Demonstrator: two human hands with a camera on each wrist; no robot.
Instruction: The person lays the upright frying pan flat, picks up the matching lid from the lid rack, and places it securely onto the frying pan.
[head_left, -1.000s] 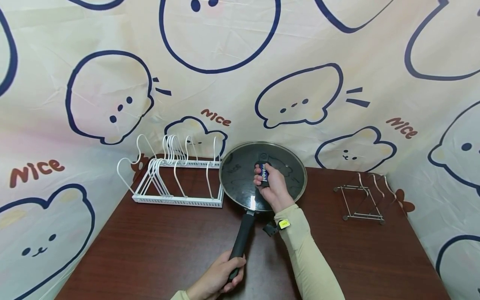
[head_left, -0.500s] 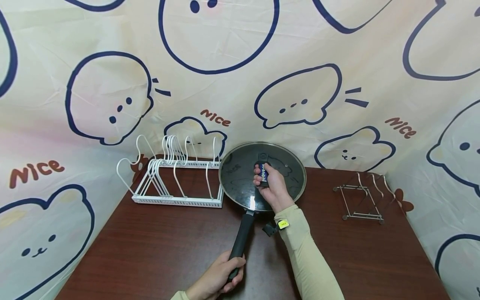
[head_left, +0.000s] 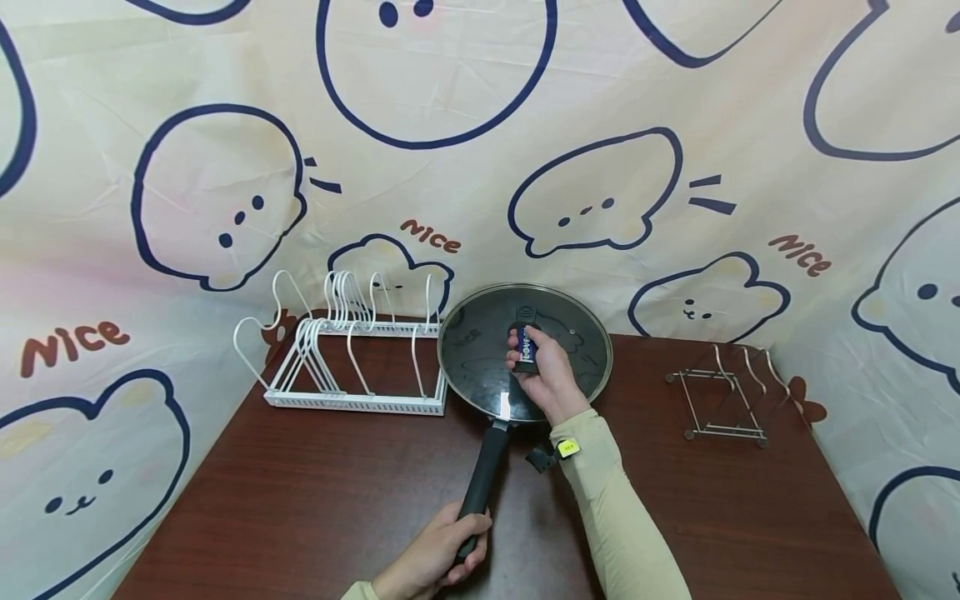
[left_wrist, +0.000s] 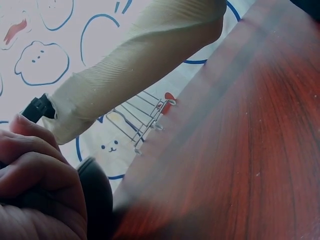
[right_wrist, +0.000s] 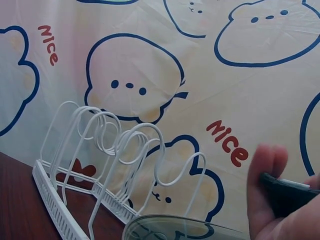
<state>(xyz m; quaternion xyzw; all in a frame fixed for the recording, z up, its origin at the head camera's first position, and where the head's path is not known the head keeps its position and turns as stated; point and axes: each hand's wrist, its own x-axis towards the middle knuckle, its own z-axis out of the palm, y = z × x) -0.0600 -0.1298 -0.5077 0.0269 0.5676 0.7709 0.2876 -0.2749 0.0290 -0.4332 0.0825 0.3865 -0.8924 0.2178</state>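
Note:
A dark frying pan [left_wrist: 96,197] with a glass lid [head_left: 480,358] on it stands at the middle back of the table. My left hand [head_left: 441,546] grips the pan's long black handle [head_left: 487,467] near its end. Over the lid's centre, my right hand [head_left: 551,375] holds the lid's black knob [head_left: 527,350], which carries a blue and white label. In the left wrist view, curled fingers [left_wrist: 40,170] wrap the handle, which is mostly hidden. The right wrist view shows the right hand [right_wrist: 267,200] around the dark knob, with the lid's rim [right_wrist: 175,220] below.
A white wire rack [head_left: 356,403] stands just left of the pan, close to the lid's edge. On the right side of the brown table [head_left: 300,492] is a small metal wire rack [head_left: 723,432]. A cartoon-printed cloth [head_left: 480,192] hangs behind and at both sides.

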